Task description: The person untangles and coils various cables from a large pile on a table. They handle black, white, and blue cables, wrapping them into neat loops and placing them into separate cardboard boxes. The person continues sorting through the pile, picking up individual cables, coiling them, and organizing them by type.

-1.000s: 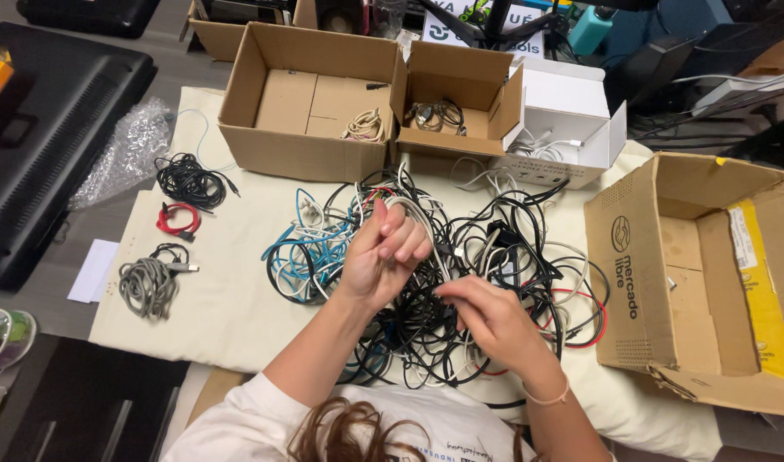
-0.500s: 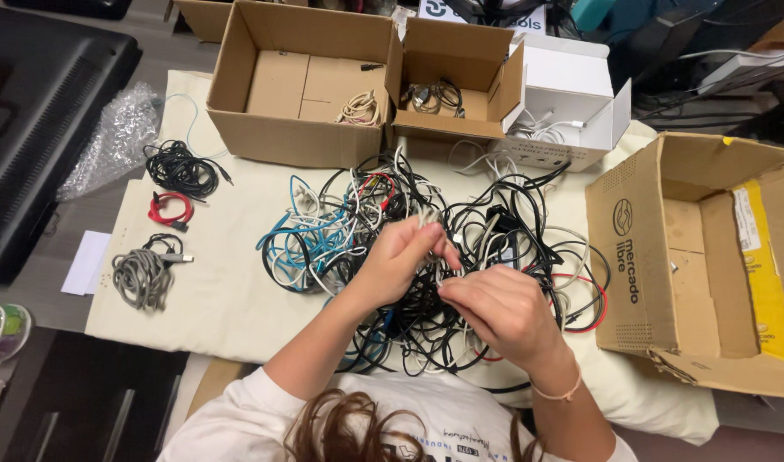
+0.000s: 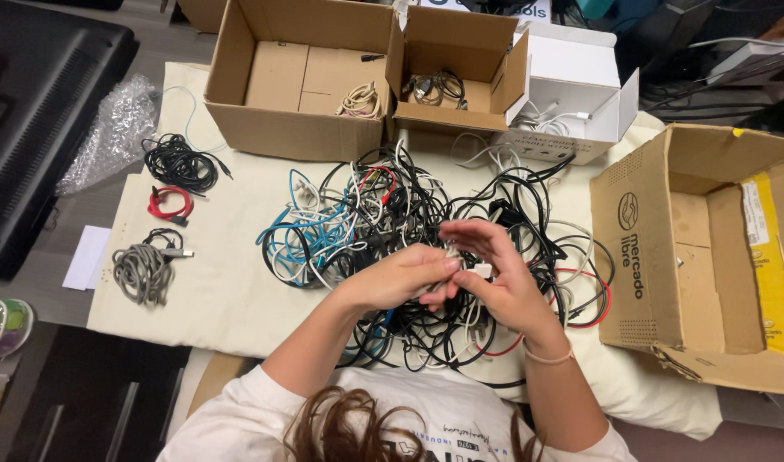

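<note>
Both our hands meet over the tangled cable pile (image 3: pixel 426 231) on the cream cloth (image 3: pixel 229 291), left hand (image 3: pixel 400 278) closed around a pale cable end (image 3: pixel 469 267), right hand (image 3: pixel 494 278) pinching it; freeing it wants slow, loop-by-loop easing

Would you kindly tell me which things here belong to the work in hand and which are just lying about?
In hand:
left hand and right hand, together on a white cable
tangled cable pile
coiled black, red and grey cables
cardboard boxes holding cables

Lying about:
bubble wrap
paper slip
black case
</note>
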